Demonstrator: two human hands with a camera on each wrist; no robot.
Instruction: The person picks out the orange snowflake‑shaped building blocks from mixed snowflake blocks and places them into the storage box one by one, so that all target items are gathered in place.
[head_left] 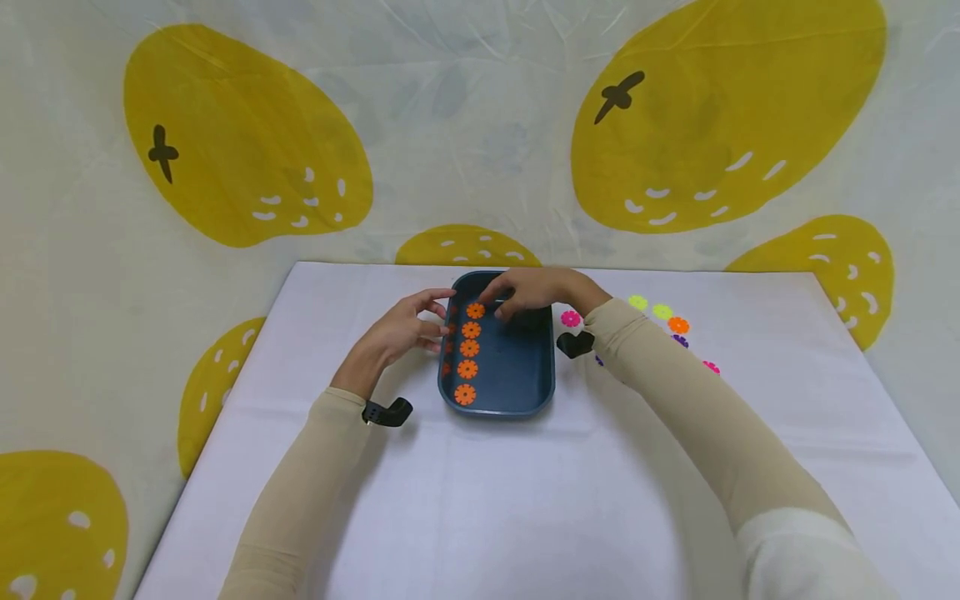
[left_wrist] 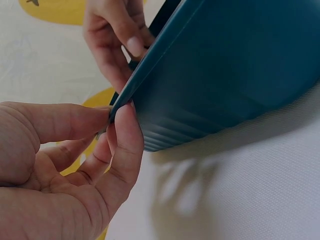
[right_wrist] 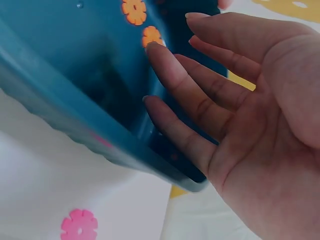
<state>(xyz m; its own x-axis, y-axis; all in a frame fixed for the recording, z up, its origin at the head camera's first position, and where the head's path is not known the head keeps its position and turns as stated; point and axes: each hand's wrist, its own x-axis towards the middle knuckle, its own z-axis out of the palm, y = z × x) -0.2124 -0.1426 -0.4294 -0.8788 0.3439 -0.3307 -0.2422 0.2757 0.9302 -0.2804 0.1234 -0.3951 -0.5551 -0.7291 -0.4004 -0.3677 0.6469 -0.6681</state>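
A dark blue tray (head_left: 517,375) lies on the table with a column of several orange flower-shaped discs (head_left: 468,369) along its left inner side. My left hand (head_left: 397,332) is at the tray's left wall; the left wrist view shows its thumb and fingers pinching the rim (left_wrist: 155,47). My right hand (head_left: 536,287) reaches over the far right part of the tray, its fingers loosely bent and holding nothing. In the right wrist view, one fingertip (right_wrist: 154,49) overlaps an orange disc (right_wrist: 151,36) at the end of the column.
Right of the tray, a pink disc (head_left: 571,319) lies on the white tablecloth (head_left: 480,508). Beyond my right forearm are yellow-green discs (head_left: 662,312), an orange one (head_left: 678,325) and a purple one (head_left: 680,341). A cloth with yellow fruit shapes (head_left: 247,133) hangs behind the table.
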